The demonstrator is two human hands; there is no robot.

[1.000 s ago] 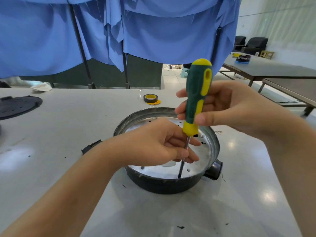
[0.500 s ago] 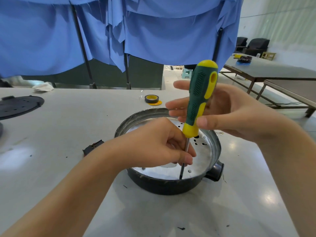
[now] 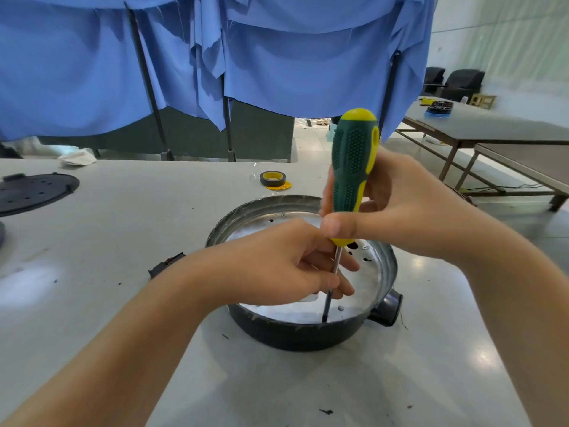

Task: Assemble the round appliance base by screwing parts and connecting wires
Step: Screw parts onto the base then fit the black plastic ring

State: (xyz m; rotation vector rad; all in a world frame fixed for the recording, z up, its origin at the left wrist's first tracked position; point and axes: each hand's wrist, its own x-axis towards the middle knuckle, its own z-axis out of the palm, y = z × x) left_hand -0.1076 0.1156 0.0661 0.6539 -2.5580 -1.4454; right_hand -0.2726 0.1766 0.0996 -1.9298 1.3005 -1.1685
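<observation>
Two bare hands work over a round appliance base point(image 3: 381, 272) sitting on a grey table point(image 3: 123, 241). Reaching in from the lower left, the left hand point(image 3: 277, 266) curls its fingers around the metal shaft of a screwdriver point(image 3: 351, 177). From the right, the right hand point(image 3: 397, 211) grips the green and yellow handle, holding the tool upright, tip on the base's silver plate.
</observation>
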